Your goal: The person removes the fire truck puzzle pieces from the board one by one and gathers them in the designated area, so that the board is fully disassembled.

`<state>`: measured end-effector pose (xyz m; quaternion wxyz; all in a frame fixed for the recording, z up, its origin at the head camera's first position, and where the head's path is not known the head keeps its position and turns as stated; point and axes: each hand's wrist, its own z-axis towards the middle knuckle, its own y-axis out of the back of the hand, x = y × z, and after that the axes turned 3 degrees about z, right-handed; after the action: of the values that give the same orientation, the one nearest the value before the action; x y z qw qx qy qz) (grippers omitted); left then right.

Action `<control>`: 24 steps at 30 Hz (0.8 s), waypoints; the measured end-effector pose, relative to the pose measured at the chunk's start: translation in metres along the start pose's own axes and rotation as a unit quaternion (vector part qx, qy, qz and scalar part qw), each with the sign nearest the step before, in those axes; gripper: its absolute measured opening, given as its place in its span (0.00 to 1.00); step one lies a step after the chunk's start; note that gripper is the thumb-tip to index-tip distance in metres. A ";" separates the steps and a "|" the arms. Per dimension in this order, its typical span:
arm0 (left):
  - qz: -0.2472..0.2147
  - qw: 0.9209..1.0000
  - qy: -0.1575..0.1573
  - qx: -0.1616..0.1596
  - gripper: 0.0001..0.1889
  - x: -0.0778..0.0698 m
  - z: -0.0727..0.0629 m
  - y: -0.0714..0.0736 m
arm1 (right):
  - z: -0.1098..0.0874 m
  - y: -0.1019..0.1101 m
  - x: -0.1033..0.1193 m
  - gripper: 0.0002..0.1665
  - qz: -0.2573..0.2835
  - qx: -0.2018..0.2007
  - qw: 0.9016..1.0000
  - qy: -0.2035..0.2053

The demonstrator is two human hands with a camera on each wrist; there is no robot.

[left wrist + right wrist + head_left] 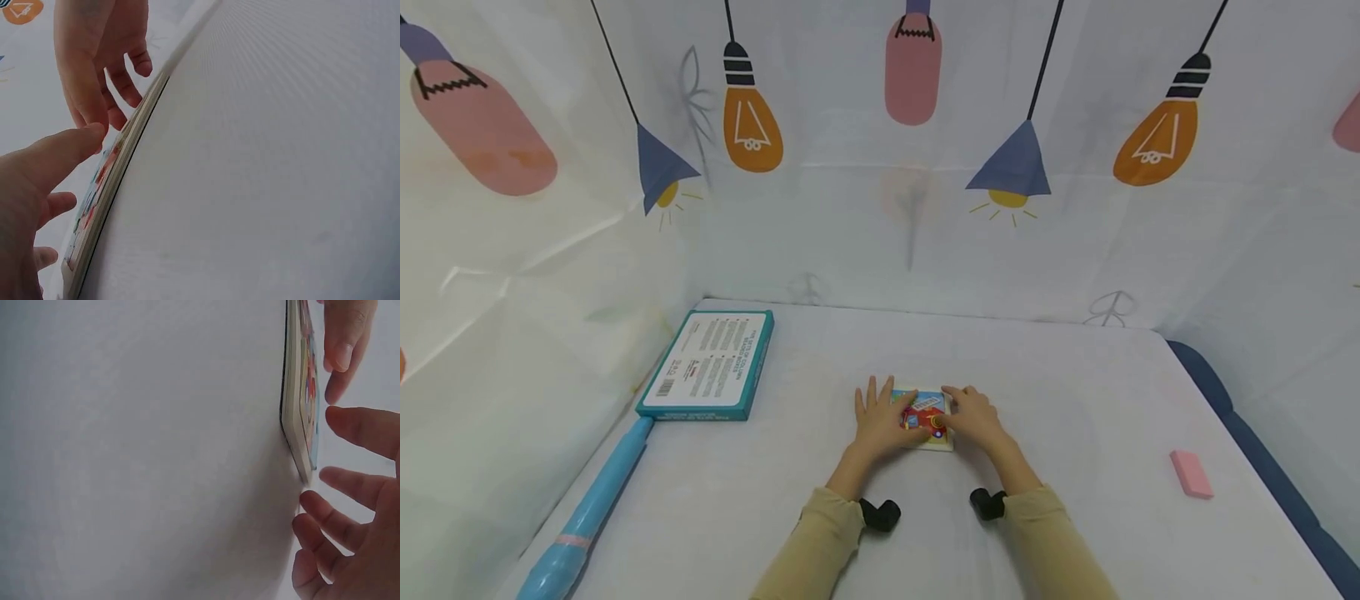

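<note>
A small square picture board (927, 408) with a pale border and a red vehicle on blue lies flat on the table. Seen edge-on in the left wrist view, the board (103, 187) looks thin and layered. My left hand (877, 423) lies over its left side, fingers spread and thumb reaching across the picture. At the right side is my right hand (979, 418), its thumb over the picture and its fingers at the upper right edge. In the right wrist view the fingers of my right hand (369, 519) are loosely bent beside the board's corner. Firm contact cannot be told.
A teal-edged box (707, 362) lies at the back left, a blue rod-like thing (602, 492) in front of it. A pink block (1191, 474) rests on the right of the white table (1075, 533). Printed white sheets (842, 225) surround the table.
</note>
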<state>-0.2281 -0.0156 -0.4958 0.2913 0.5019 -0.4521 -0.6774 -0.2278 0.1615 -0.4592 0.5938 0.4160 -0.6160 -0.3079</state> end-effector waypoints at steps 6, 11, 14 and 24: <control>-0.004 1.000 0.009 -0.009 0.39 0.002 0.001 -0.008 | 0.002 -0.001 0.001 0.31 0.003 -0.002 1.000 -0.007; 0.015 0.999 0.027 -0.014 0.39 0.001 0.003 -0.012 | 0.007 -0.002 0.000 0.29 0.051 -0.001 0.998 -0.020; 0.017 0.999 0.034 -0.014 0.39 0.000 0.004 -0.013 | 0.010 -0.002 -0.001 0.30 0.087 0.001 0.996 -0.026; 0.016 0.999 0.043 -0.004 0.40 0.000 0.005 -0.012 | 0.016 -0.003 -0.005 0.24 0.198 -0.012 0.980 -0.027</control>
<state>-0.2323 -0.0090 -0.5059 0.3234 0.5219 -0.4446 -0.6522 -0.2437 0.1627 -0.4664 0.6315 0.2697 -0.6981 -0.2027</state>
